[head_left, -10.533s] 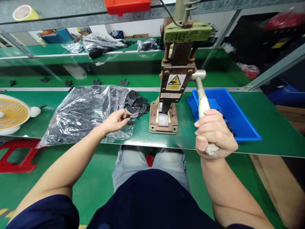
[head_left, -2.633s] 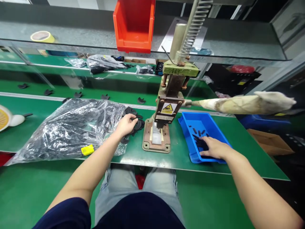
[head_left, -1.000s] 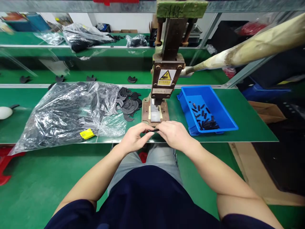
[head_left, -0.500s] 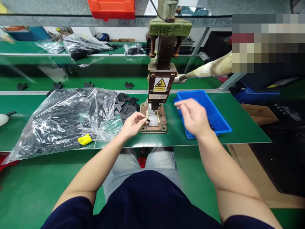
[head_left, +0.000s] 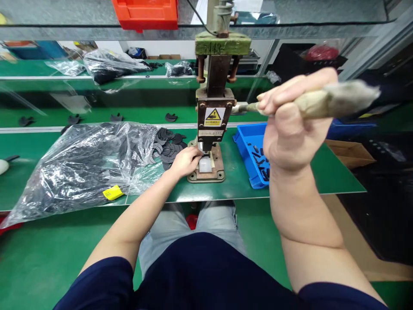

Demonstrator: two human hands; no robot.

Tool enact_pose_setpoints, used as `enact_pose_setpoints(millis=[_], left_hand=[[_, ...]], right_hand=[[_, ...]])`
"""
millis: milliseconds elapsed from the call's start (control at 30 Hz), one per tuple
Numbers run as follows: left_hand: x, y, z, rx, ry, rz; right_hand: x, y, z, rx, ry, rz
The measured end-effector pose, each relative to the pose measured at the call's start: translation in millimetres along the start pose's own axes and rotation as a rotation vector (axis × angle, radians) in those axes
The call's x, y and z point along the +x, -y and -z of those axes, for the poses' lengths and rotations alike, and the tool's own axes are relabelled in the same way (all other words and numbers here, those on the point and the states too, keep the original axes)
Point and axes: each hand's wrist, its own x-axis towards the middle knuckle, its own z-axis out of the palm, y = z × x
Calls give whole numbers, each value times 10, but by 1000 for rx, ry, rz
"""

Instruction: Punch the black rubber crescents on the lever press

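My right hand is wrapped round the cloth-covered lever of a hand press. At the base of the press, my left hand pinches a small black part under the ram, at the back of the pale block. My fingers partly hide that part. Just left of this hand lies a pile of dark curved pieces, spilling from a clear plastic bag. Several small black parts lie in the blue bin, which my right forearm and hand partly cover.
A yellow label is on the bag near the table's front edge. Several dark curved pieces sit in a row along the back strip, one of them near the press. An orange bin hangs above. To the right is an open cardboard box.
My right hand has gone from above the blue bin up to the lever and closed on it. My left hand has pushed the small black part further in beneath the ram.
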Motion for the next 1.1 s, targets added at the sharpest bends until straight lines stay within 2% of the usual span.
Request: enact_pose_setpoints(millis=[67,167,267,333,433,533,600,667,733,867,967,1100], left_hand=[[-1,1,-7,-10,2,9],[-4,-11,-36,-25,-13,15],[-14,-18,-53,-51,-15,24],[-41,19,-8,-55,-8,32],[-163,185,217,-1,-33,83],[-416,423,576,133,-80,197],[-629,547,782,220,-53,275],[-828,611,888,274,12,336],[-975,624,881,296,76,346],[-1068,615,714,308,179,230],[-1029,652,641,347,223,199],[-968,741,658,357,227,216]], right_hand=[[-207,-16,-11,-20,-12,-8],[-608,-68,-35,106,-18,61],[-955,-169,-17,-38,139,8],[-1073,-238,38,-119,244,-17],[-1063,-301,153,10,275,83],[-960,-310,219,128,323,249],[-924,-297,202,173,311,310],[-934,-274,140,211,236,309],[-976,-248,59,233,145,264],[-1059,-221,-58,251,30,200],[-1080,-224,-72,246,9,182],[-1077,-230,-67,234,17,181]])
